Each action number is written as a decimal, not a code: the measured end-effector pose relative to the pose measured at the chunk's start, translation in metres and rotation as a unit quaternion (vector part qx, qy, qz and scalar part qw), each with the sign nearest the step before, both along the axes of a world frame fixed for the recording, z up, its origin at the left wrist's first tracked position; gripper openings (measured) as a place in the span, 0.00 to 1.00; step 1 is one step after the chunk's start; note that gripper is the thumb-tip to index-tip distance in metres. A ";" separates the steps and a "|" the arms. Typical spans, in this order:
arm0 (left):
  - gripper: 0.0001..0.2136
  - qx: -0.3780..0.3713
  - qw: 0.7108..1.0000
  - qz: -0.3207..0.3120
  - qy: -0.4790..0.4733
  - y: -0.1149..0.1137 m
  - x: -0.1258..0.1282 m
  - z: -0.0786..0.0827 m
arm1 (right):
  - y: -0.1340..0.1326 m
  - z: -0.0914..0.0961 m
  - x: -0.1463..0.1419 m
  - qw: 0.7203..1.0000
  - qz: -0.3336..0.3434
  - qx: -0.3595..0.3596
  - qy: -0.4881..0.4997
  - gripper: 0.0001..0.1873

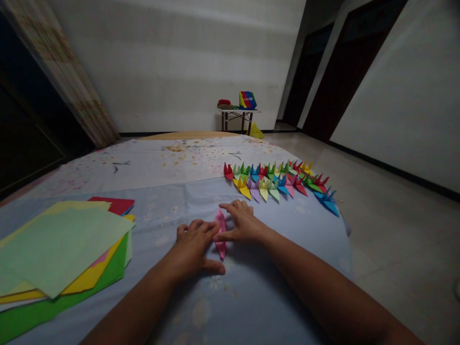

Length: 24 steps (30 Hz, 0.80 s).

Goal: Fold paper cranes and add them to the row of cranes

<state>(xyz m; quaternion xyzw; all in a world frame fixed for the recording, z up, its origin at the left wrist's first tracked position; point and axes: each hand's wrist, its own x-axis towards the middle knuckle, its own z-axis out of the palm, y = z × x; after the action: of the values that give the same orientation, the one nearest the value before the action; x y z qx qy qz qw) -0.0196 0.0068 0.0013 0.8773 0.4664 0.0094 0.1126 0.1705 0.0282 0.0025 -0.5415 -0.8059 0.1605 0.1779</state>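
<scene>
A narrow folded pink paper lies on the pale blue bedsheet between my two hands. My left hand rests on the sheet with curled fingertips pressing the paper's left edge and the thumb stretched below it. My right hand presses on the paper's right side, fingers bent and held together. Beyond my hands, several folded paper cranes in many colours stand in rows.
A loose stack of coloured square sheets, light green on top, lies at the left. The bed's right edge drops to a tiled floor. A small table with a colourful box stands by the far wall.
</scene>
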 end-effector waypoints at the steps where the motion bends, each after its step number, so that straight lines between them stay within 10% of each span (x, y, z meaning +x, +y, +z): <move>1: 0.42 -0.001 1.000 0.001 -0.001 0.000 0.000 0.000 | 0.001 -0.001 -0.003 1.000 -0.004 0.005 -0.004 0.47; 19: 0.46 -0.021 1.000 -0.010 -0.004 0.002 -0.002 0.004 | -0.013 0.002 0.002 0.997 0.056 0.005 -0.053 0.61; 24: 0.40 -0.016 1.000 -0.021 -0.010 0.004 -0.003 0.003 | -0.003 0.010 0.016 0.998 -0.014 -0.027 0.051 0.28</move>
<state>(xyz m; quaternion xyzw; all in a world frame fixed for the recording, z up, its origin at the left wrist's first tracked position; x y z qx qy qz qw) -0.0221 0.0110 0.0041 0.8849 0.4465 0.0082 0.1319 0.1862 0.0253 0.0125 -0.5480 -0.7837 0.2069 0.2066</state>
